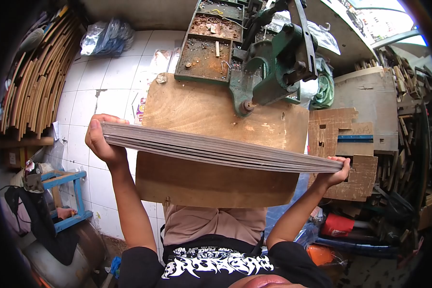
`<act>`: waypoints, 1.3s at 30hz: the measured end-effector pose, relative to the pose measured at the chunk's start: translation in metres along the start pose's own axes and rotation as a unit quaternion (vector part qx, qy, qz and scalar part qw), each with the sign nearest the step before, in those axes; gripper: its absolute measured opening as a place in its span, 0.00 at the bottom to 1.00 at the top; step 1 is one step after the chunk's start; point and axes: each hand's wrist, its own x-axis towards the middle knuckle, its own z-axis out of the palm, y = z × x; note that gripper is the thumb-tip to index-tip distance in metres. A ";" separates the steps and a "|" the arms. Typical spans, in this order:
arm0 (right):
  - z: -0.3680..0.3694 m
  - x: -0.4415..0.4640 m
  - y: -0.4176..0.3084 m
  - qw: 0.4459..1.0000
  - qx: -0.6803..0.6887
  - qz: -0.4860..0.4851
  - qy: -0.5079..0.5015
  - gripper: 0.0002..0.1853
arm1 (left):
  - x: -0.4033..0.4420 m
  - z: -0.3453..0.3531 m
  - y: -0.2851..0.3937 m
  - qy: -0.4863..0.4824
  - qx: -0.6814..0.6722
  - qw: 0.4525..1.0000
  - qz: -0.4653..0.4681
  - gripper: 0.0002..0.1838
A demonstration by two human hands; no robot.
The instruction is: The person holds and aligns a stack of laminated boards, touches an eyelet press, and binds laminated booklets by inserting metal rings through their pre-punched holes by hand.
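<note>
A stack of several thin greyish-brown boards [216,148] spans the view, seen edge-on and tilted slightly down to the right. My left hand [105,139] grips its left end, thumb on the near side. At the opposite end my right hand [338,173] is closed round the boards. Narrow gaps show between some of the sheets. Beneath the stack lies a curved wooden work board [216,187] in front of my lap. Just beyond it stands a green hand press [273,72] with a long lever, its round foot resting near the board's far part.
Behind the press side sits a green compartment tray [204,57] with small bits. Many curved boards [38,72] are stacked at the left, above a blue frame [77,192]. Cut brown sheets [331,125] and piled scraps [403,158] stand at the right. White tiles [117,72] cover the floor.
</note>
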 end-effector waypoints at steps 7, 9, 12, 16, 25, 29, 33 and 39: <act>-0.001 0.001 0.000 1.000 0.009 0.004 -0.001 0.17 | 0.000 0.000 0.000 -0.001 0.001 1.000 0.000 0.23; 0.001 0.001 0.000 1.000 0.010 0.005 -0.001 0.17 | 0.001 -0.001 -0.003 -0.009 0.012 1.000 0.017 0.23; 0.002 -0.003 -0.002 1.000 0.002 0.006 0.004 0.17 | 0.000 0.001 0.001 0.002 0.014 1.000 0.003 0.23; 0.004 -0.001 -0.001 1.000 0.011 -0.005 0.012 0.18 | 0.001 -0.001 -0.003 -0.013 0.029 0.999 0.027 0.23; 0.003 -0.003 -0.002 1.000 0.012 0.011 -0.001 0.17 | 0.000 -0.002 -0.002 -0.002 -0.004 1.000 0.001 0.23; 0.003 -0.002 -0.001 1.000 0.016 0.005 0.000 0.17 | 0.001 -0.001 -0.002 -0.006 0.004 1.000 0.007 0.23; 0.001 0.000 0.000 1.000 0.010 0.009 0.002 0.17 | 0.001 -0.003 -0.003 -0.009 0.007 1.000 0.006 0.24; 0.003 0.000 -0.001 1.000 0.006 -0.004 0.014 0.19 | 0.000 0.000 0.000 -0.003 0.012 1.000 0.009 0.23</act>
